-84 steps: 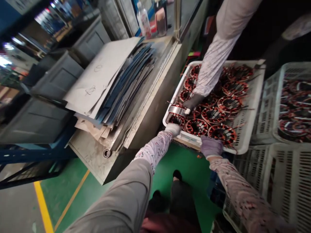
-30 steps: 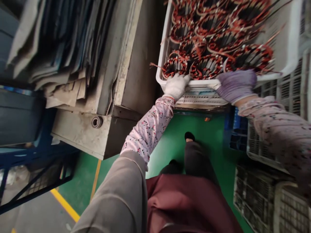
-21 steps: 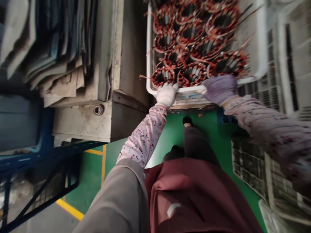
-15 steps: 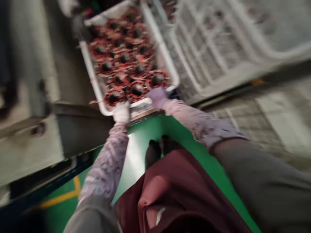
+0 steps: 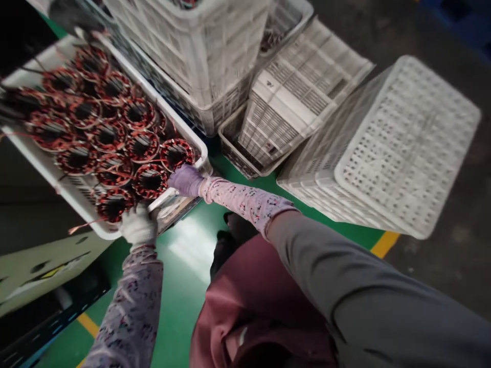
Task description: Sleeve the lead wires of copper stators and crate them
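Stator tray [image 5: 169,120] gripped by left fingers [image 5: 138,225], right fingers [image 5: 184,180].

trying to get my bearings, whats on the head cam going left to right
white plastic tray of copper-wound stators → white-gloved left hand → purple-gloved right hand → white plastic crate with a label panel → tilted white plastic crate → dark floor

Green-painted floor [image 5: 184,306] runs underfoot, edged by a yellow stripe [image 5: 384,244] — beyond it lies bare grey concrete [image 5: 448,281]. White plastic crates [image 5: 299,97] crowd the upper middle, slotted and stacked, with one big crate [image 5: 406,148] tipped on its edge near the stripe. A blue pallet [image 5: 456,15] sits in the top right corner — a pale metal cabinet [image 5: 49,266] stands low at left.
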The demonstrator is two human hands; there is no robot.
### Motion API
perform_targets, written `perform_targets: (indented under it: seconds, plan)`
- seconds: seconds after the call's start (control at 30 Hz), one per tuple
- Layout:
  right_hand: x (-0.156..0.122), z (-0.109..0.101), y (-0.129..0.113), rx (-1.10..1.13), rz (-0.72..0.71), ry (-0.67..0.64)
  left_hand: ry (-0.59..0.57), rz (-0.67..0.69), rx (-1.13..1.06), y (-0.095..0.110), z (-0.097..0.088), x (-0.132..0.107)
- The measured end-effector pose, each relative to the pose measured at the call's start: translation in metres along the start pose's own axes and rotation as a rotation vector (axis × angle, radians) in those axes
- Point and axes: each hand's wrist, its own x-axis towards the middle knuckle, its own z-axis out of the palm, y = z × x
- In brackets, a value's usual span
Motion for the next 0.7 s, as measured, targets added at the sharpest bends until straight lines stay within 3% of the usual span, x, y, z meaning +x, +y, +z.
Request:
perform_targets:
  seconds: [0.1, 0.17, 0.27, 0.33, 0.4, 0.47, 0.6, 0.7]
  plan:
    - [-0.004, 0.003, 0.013, 0.066, 0.062, -0.049, -0.051, 0.047, -0.022, 0.008, 0.007, 0.021]
    - [-0.021, 0.003, 0.02, 0.108, 0.14, -0.11, -0.143, 0.117, -0.06, 0.026, 0.01, 0.027]
    - [-0.075, 0.012, 0.024, 0.093, 0.278, -0.202, -0.324, 0.284, -0.162, 0.072, 0.018, 0.012]
    - [-0.111, 0.028, 0.027, 0.07, 0.346, -0.246, -0.327, 0.309, -0.18, 0.1, 0.03, -0.002]
    - [-0.125, 0.043, 0.028, 0.05, 0.362, -0.24, -0.297, 0.327, -0.215, 0.11, 0.04, -0.01]
    - [-0.111, 0.048, 0.023, 0.045, 0.326, -0.188, -0.246, 0.295, -0.212, 0.097, 0.043, -0.01]
    - [-0.051, 0.03, 0.006, 0.085, 0.177, -0.06, -0.145, 0.196, -0.144, 0.045, 0.034, 0.0]
    - [-0.025, 0.025, 0.014, 0.126, 0.104, 0.012, -0.035, 0.062, -0.048, 0.029, 0.039, 0.018]
